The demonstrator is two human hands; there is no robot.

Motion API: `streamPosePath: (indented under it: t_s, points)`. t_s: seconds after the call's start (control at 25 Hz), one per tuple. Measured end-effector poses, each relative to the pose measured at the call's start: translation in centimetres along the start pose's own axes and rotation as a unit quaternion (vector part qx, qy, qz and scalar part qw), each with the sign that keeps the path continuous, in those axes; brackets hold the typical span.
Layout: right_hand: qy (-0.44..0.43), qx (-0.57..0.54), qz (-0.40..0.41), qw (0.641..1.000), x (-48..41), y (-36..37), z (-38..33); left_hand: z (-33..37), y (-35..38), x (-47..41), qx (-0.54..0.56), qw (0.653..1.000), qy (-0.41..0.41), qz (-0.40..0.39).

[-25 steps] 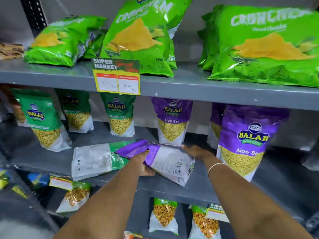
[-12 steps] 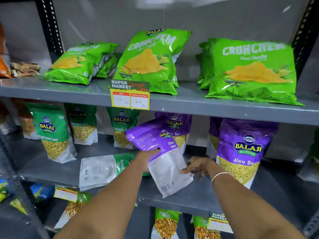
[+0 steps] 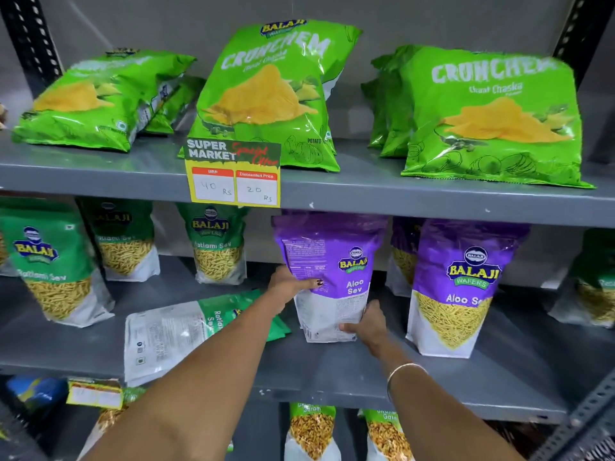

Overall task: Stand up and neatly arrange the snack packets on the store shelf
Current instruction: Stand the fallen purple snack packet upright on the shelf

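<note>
A purple Aloo Sev packet (image 3: 332,261) stands upright on the middle shelf (image 3: 332,371), held by both hands. My left hand (image 3: 289,282) grips its left edge at mid height. My right hand (image 3: 367,324) holds its lower right corner. A green Ratlami Sev packet (image 3: 173,334) lies flat on the same shelf, just left of my left forearm. Another purple Aloo Sev packet (image 3: 459,287) stands upright to the right, close to the held one.
Green Ratlami Sev packets (image 3: 50,261) stand along the middle shelf's left. Large green Crunchem bags (image 3: 492,118) fill the top shelf, one toppled at left (image 3: 96,98). A price tag (image 3: 233,174) hangs off the upper shelf edge. More packets (image 3: 311,430) sit below.
The purple packet was lying flat a second ago; both hands lifted and turned it, and it now stands upright on the shelf. The camera view has risen.
</note>
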State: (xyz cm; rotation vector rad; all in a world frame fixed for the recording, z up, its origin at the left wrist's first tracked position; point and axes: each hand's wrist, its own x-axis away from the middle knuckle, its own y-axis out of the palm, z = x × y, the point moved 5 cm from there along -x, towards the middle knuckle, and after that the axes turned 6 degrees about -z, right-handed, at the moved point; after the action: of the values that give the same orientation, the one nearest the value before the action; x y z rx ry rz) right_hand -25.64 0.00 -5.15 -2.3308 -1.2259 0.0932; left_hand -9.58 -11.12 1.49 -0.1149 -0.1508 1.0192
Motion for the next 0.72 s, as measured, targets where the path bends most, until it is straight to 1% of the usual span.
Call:
streamPosePath:
  t_s: [0.04, 0.16, 0.24, 0.28, 0.4, 0.52, 0.6, 0.64, 0.72]
  points:
    - [0.003, 0.005, 0.008, 1.0, 0.3, 0.1, 0.1, -0.6, 0.2, -0.3, 0.003, 1.0, 0.005, -0.003]
    - [0.017, 0.037, 0.007, 0.999, 0.2, 0.0, 0.5, -1.5, 1.2, -0.3, 0.022, 0.998, -0.004, -0.056]
    - [0.018, 0.072, 0.005, 0.997, 0.2, -0.3, 0.4, -2.3, 1.6, -0.1, -0.013, 0.996, -0.023, -0.086]
    - [0.022, 0.077, 0.007, 0.997, 0.4, -0.4, 0.3, -2.6, 1.5, -0.1, -0.047, 0.995, -0.032, -0.085]
    - [0.035, 0.019, 0.018, 0.999, 0.6, -0.5, 0.3, -3.1, 0.5, 0.1, -0.144, 0.985, -0.06, -0.08]
    - [0.003, 0.008, 0.008, 1.0, 0.4, -0.2, 0.0, -3.7, 0.0, 0.2, -0.13, 0.975, -0.096, -0.151]
    - [-0.02, -0.01, -0.046, 0.999, 0.9, -0.3, -0.8, -4.0, -0.4, 0.4, -0.121, 0.972, -0.097, -0.178]
    - [-0.027, -0.024, -0.104, 0.994, 0.9, 0.0, -0.9, -4.0, -0.5, 0.4, -0.121, 0.976, -0.077, -0.165]
    - [-0.027, -0.037, -0.233, 0.971, 1.7, 0.9, -1.4, -3.9, -0.7, 0.0, -0.116, 0.986, -0.033, -0.112]
